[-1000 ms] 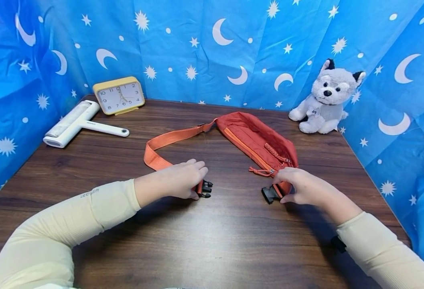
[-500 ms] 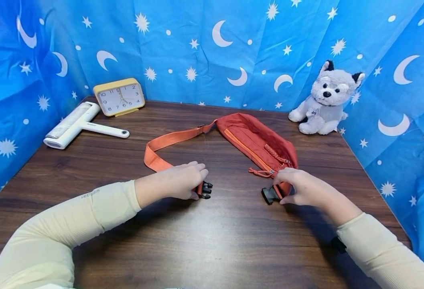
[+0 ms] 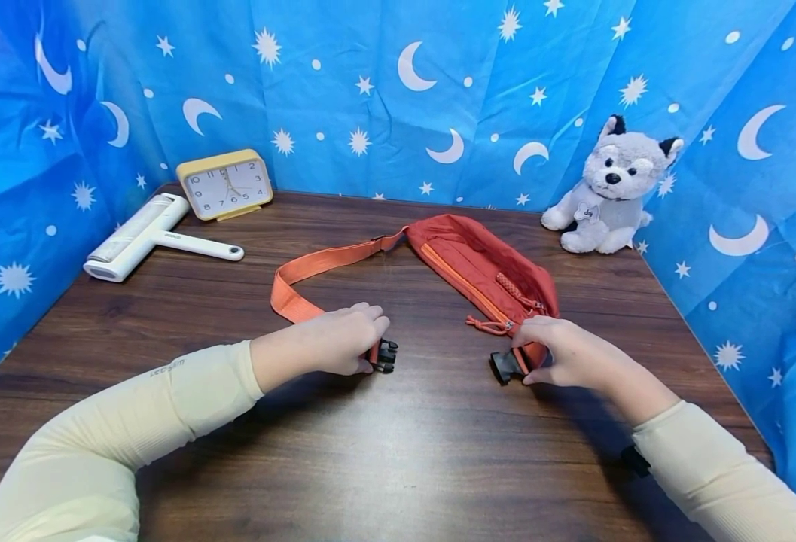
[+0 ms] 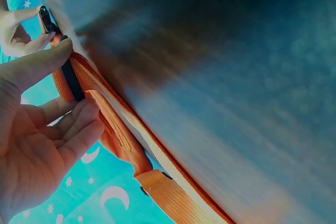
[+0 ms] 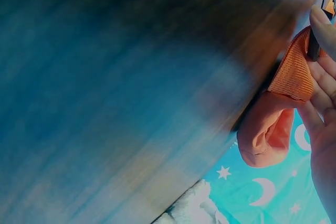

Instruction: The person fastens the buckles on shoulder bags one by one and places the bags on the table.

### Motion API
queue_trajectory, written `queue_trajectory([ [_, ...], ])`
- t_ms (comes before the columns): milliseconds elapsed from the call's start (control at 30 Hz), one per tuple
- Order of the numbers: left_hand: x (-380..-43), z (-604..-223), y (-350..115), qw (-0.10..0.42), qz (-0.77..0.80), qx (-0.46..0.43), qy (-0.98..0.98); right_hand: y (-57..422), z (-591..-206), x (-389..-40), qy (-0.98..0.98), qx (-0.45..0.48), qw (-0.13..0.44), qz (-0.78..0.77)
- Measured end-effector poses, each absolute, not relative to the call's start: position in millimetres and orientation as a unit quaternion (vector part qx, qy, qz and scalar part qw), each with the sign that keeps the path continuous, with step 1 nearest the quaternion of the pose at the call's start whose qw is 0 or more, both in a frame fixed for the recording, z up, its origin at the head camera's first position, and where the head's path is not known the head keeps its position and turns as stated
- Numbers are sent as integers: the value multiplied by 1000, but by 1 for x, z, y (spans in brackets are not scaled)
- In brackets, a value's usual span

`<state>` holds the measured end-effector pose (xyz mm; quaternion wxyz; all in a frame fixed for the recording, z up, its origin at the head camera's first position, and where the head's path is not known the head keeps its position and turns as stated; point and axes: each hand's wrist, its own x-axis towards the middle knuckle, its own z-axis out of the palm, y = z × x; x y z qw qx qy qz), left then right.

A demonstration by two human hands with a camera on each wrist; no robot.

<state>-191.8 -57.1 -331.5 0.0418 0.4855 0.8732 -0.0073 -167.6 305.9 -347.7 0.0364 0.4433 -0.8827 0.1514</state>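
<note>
A red waist bag [image 3: 479, 263] with an orange zip lies on the table, its orange strap [image 3: 323, 261] looping out to the left. My left hand [image 3: 346, 337] pinches the strap end by the black prong half of the buckle [image 3: 387, 355], whose prongs point right. In the left wrist view the thumb and fingers grip the buckle's black bar [image 4: 72, 80]. On the other side my right hand [image 3: 563, 350] pinches the black socket half of the buckle [image 3: 506, 366] at the bag's near end. The two buckle halves are apart, facing each other.
A yellow alarm clock [image 3: 227, 184] and a white T-shaped roller tool [image 3: 140, 237] are at the back left. A grey plush dog [image 3: 611, 188] sits at the back right. Blue curtains [image 3: 370, 98] with moons and stars enclose the dark wooden table [image 3: 398, 452].
The prong half in my left hand has turned slightly. Otherwise both hands and the bag stay nearly in place, and the head view has shifted a little.
</note>
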Motion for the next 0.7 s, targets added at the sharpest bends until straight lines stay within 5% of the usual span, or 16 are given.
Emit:
queue_trajectory([
  [700,-189,-330,-63,8,17,486,874,303,-348,-166,-881,436,78,165],
])
